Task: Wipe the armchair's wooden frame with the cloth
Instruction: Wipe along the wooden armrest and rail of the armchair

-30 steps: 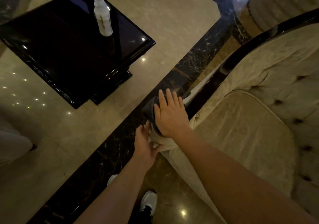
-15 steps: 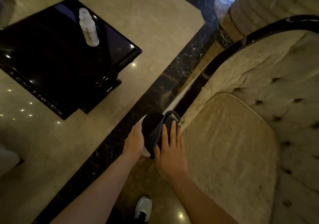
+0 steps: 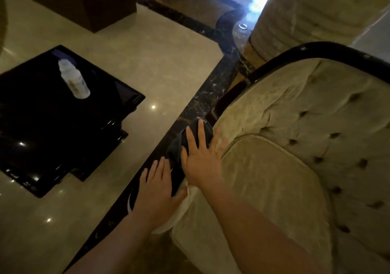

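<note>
A beige tufted armchair (image 3: 295, 168) fills the right side, edged by a glossy dark wooden frame (image 3: 316, 51) that curves down to the left arm. My right hand (image 3: 200, 159) lies flat, fingers spread, pressing a dark cloth (image 3: 176, 147) onto the front part of that arm rail. My left hand (image 3: 156, 187) rests just below it with fingers apart, palm on the front end of the same rail, touching the cloth's lower edge. The rail under both hands is hidden.
A low black glossy table (image 3: 52, 130) stands to the left with a white plastic bottle (image 3: 73, 79) on top. Polished beige marble floor (image 3: 158, 62) with a dark border strip lies between table and chair. A second beige upholstered seat (image 3: 306, 10) stands behind the armchair.
My right hand and the cloth slid from the arm's front tip a little way up the rail. My left hand moved onto the rail's front end. The view tilted upward.
</note>
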`<state>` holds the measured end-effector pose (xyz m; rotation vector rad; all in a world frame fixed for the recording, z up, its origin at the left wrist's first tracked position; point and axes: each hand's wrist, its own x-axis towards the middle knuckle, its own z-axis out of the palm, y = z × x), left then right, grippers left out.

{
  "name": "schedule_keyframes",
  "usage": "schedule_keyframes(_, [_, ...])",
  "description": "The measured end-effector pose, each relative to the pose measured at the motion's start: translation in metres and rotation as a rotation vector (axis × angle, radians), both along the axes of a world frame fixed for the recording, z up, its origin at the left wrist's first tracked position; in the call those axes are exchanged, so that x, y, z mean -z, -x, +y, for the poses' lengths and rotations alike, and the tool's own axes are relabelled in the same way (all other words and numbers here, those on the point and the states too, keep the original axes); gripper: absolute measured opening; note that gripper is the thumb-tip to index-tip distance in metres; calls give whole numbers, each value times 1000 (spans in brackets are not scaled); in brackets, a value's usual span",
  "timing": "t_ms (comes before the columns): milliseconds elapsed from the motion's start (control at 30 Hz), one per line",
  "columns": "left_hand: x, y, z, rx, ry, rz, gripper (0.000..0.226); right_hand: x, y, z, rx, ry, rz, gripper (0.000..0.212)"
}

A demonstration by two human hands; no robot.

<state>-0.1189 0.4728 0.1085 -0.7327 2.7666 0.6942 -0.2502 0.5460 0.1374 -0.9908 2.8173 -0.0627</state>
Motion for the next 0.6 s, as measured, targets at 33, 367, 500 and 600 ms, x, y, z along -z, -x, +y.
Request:
schedule_keyframes(33, [-1,7,4,32,-18,-29,90,-2,11,0,10,10,-14,64])
schedule_keyframes(367, [-13,88,25,-223,-67,42,85,-22,108,-2,106,156,-98,62])
schedule_keyframes(500, [-21,126,22,-159,33,61,82,-28,167,-1,122,84,-86,60])
schedule_keyframes(600, [-31,166,11,-105,99,100,83,-28,208,1,50,-8,19,60])
